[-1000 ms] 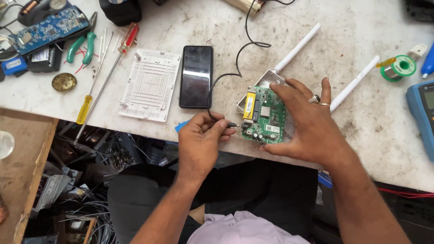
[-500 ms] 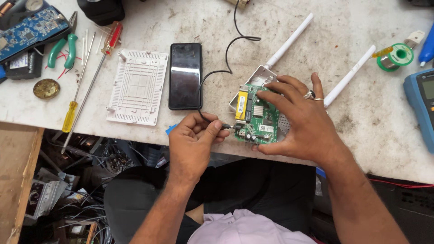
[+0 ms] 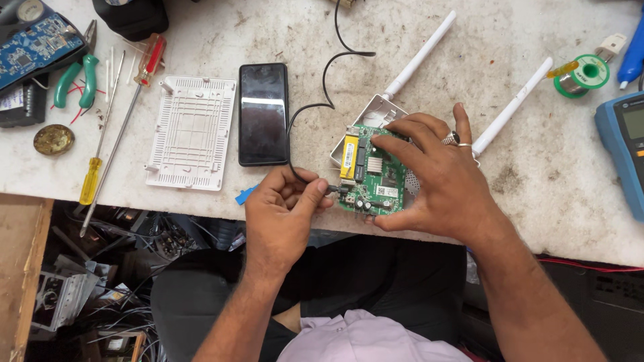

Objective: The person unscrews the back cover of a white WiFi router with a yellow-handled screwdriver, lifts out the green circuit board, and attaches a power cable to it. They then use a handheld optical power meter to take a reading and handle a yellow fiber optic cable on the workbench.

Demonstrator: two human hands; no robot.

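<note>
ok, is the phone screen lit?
No, the phone lies face up on the bench with a dark screen, showing only a pale reflection, left of the green circuit board.

Left of the left hand point(image 3: 285, 208): a black phone point(image 3: 263, 114) and a white slatted cover point(image 3: 191, 133) are lying side by side, crowding that approach.
Above the circuit board point(image 3: 372, 174): a black cable point(image 3: 315, 107) is looping across the counter point(image 3: 523, 194).
Right of the right hand point(image 3: 439, 177): two white antennas point(image 3: 510, 107) are slanting outward; bare counter is lying beyond them.
Far right: a blue meter point(image 3: 624, 147) is occupying the edge.
</note>
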